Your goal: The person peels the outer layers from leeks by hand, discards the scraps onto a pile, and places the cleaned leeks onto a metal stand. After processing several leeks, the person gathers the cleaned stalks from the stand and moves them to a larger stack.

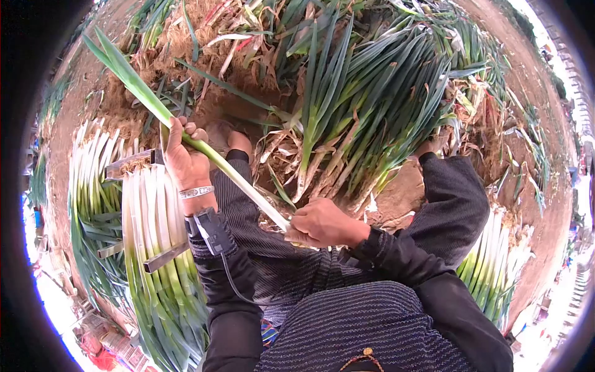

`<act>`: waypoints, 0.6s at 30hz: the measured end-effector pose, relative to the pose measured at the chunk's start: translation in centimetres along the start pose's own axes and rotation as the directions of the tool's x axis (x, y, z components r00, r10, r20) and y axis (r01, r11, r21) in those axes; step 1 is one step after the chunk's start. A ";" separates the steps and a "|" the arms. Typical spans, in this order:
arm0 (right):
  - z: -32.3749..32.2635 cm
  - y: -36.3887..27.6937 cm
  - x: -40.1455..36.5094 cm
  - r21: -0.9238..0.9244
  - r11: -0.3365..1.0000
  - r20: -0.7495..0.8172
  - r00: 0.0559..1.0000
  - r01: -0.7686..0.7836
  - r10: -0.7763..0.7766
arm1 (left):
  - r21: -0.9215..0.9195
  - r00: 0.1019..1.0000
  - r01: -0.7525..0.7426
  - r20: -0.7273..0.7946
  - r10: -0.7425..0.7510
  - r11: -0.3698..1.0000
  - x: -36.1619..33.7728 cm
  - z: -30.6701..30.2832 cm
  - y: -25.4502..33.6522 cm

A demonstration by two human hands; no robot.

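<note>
My left hand (186,160) is wrapped round the green upper stem of a leek (238,178), which slants across my lap. Its leaves point to the far left and its white end comes toward my body. At that white end my right hand (326,224) is closed, with thumb and fingers pressed together on the base. Whether it also holds a small tool is hidden. Just beyond my right hand lies a heap of leeks (387,111) with dry, brownish outer leaves, spread between my feet.
To my left, a bundle of clean white leeks (152,217) lies by a metal frame (166,257), beside another bundle (93,167). More leeks (496,260) lie at my right. Roots and dry peelings (248,62) cover the soil ahead.
</note>
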State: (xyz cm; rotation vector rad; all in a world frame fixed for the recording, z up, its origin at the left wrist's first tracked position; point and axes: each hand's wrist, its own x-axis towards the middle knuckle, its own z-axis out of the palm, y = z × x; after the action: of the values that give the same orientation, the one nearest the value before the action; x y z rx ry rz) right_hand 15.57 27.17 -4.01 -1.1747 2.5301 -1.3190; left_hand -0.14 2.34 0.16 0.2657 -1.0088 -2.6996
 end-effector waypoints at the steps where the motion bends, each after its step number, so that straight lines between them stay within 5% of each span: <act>1: -0.2 0.3 0.3 0.036 0.999 -0.034 0.999 0.027 -0.026 | -0.001 1.000 -0.006 0.005 0.006 1.000 0.8 -0.2 -0.2; 2: -0.3 -0.1 0.2 0.042 0.999 -0.035 0.999 0.025 -0.024 | -0.025 1.000 0.022 -0.008 -0.022 0.999 1.2 -0.6 -0.2; 4: -0.7 -1.3 0.1 0.404 0.909 -0.064 0.989 -0.099 0.137 | -0.044 0.998 0.051 -0.022 -0.052 0.998 1.8 -1.2 0.1; 5: -1.4 -2.3 0.0 0.642 0.728 0.052 0.961 -0.240 0.270 | -0.133 0.994 0.101 -0.019 -0.104 0.986 2.0 -1.3 0.3; 10: -2.5 -2.4 0.1 0.692 0.708 -0.047 0.970 -0.140 0.238 | -0.238 0.979 0.185 -0.044 -0.201 0.954 2.9 -2.3 1.0; 15: -3.9 1.8 -1.5 0.608 0.732 0.168 0.950 -0.309 0.262 | -0.185 0.987 0.115 -0.094 -0.134 0.976 3.0 -1.9 1.5; 16: -3.7 3.4 -2.2 0.568 0.733 0.263 0.926 -0.375 0.270 | -0.183 0.986 0.117 -0.096 -0.136 0.976 3.2 -2.4 1.7; 18: -3.2 7.3 -3.6 0.463 0.407 0.399 0.595 -0.788 0.697 | -0.281 0.986 0.125 -0.067 -0.150 0.952 3.9 -3.2 2.1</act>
State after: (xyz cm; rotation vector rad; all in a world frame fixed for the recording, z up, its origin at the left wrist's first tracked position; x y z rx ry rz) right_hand 12.57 34.14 -8.26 0.0618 1.8220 -1.4615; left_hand -2.67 -2.31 -1.17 0.4094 -0.5988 -2.8814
